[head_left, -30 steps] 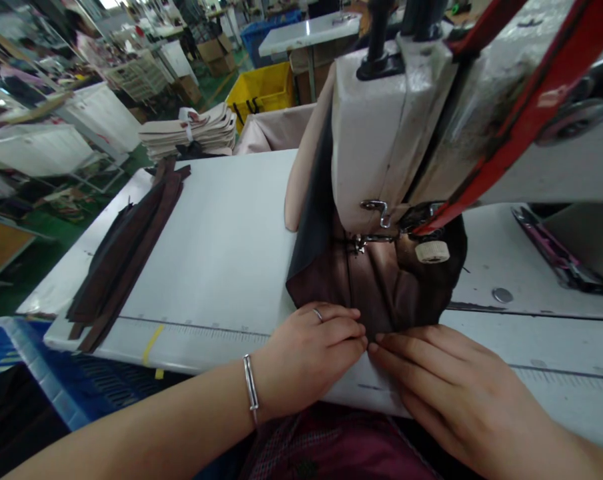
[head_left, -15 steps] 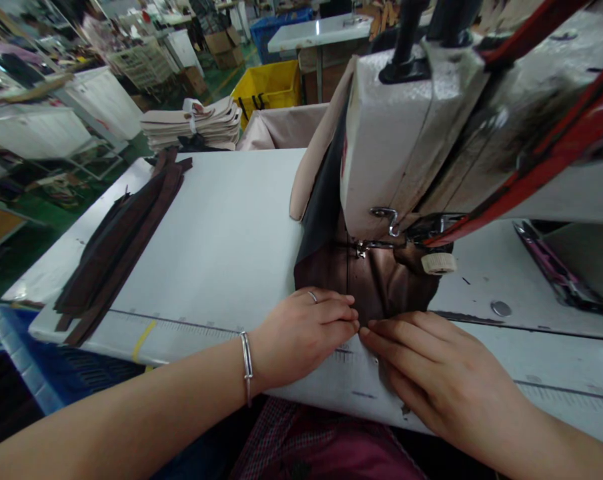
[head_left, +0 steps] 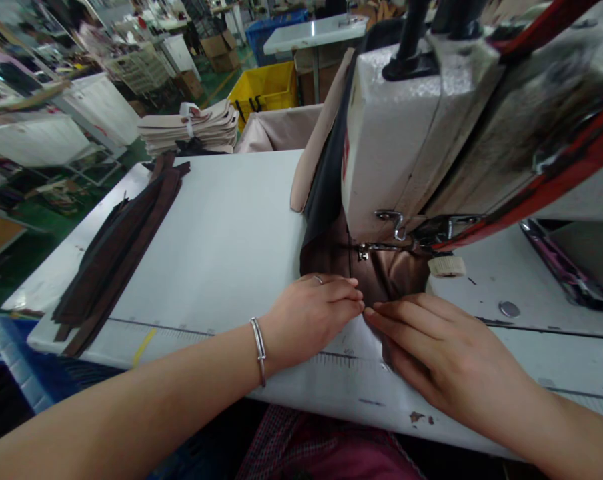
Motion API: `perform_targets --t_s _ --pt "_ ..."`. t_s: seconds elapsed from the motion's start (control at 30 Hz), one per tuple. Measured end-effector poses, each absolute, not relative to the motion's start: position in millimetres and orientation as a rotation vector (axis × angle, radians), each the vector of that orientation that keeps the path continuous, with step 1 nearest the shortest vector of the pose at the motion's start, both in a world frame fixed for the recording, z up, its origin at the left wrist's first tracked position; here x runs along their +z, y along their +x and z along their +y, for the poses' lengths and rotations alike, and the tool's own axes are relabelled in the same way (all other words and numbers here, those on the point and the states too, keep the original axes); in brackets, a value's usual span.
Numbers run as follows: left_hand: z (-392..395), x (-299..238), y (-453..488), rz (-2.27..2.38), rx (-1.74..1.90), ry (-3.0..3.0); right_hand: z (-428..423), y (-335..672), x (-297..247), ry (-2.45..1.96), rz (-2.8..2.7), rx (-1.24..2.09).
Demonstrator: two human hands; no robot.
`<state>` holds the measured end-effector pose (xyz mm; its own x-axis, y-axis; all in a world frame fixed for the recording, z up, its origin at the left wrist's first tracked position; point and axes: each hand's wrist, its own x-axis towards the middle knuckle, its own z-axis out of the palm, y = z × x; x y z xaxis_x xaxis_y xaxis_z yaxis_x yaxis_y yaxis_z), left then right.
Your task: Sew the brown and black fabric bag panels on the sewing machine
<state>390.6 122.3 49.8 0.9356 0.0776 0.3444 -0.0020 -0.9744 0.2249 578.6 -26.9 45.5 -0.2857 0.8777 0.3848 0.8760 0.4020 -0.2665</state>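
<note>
A shiny brown fabric piece (head_left: pixel 389 275) lies under the presser foot (head_left: pixel 363 252) of a sewing machine (head_left: pixel 389 140), a seam line running toward me. My left hand (head_left: pixel 314 317), with a ring and a bracelet at the wrist, pinches its near edge left of the seam. Right beside it, my right hand (head_left: pixel 426 347) has its fingers bunched on the same edge; the thumb is mostly hidden. The two sets of fingertips almost touch. Behind the foot the work continues as dark cloth (head_left: pixel 326 180) with a beige panel (head_left: pixel 314 167) along it.
Dark brown strips (head_left: pixel 126 247) lie in a pile at the table's left. A tied stack of beige pieces (head_left: pixel 191 127) stands beyond the far edge, near a yellow crate (head_left: pixel 266 87). A blue crate (head_left: pixel 16 360) is at lower left. The machine's red part (head_left: pixel 546 180) slants across the right.
Both hands have moved slightly forward toward the presser foot with the brown fabric, whose visible near part is shorter. More of the table's ruler marking shows below the hands.
</note>
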Motion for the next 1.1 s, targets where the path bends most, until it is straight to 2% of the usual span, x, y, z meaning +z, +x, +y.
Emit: perform_targets --t_s 0.67,1.1 --pt "165.4 41.8 425.1 0.323 0.565 2.816 11.7 599.8 34.3 -1.616 -2.087 -0.128" --pt "179.2 35.2 433.2 0.413 0.621 2.798 20.5 599.6 26.7 -1.787 -2.016 -0.091"
